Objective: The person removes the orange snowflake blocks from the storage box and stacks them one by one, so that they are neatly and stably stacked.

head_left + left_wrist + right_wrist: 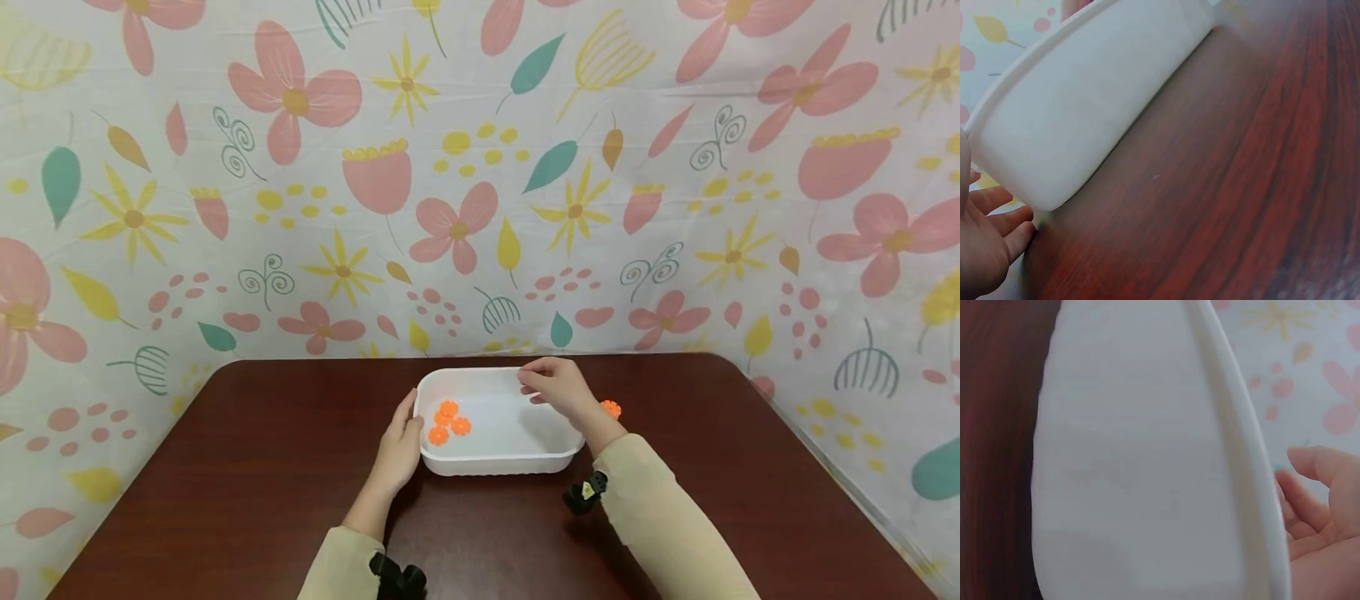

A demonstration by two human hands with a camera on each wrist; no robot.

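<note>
A white rectangular tray (495, 465) sits on the table, with several small orange scalloped, flower-like pieces (461, 426) lying together at its left end. My left hand (397, 450) holds the tray's left side, thumb at the rim and fingers along the outer wall. In the left wrist view, the fingers (1013, 219) lie by the tray's lower corner. Above the tray's far right part is my right hand (558, 385), its fingers loosely bent. The right wrist view shows its thumb and index finger apart, with nothing visible between them, beyond the tray's rim (1260, 462).
More orange (612, 408) shows on the table right of the tray, partly hidden behind my right forearm. The dark brown wooden table (300, 467) spreads around the tray. Behind its far edge hangs a flower-patterned cloth (480, 308). Black wrist-worn devices (585, 493) sit at both sleeves.
</note>
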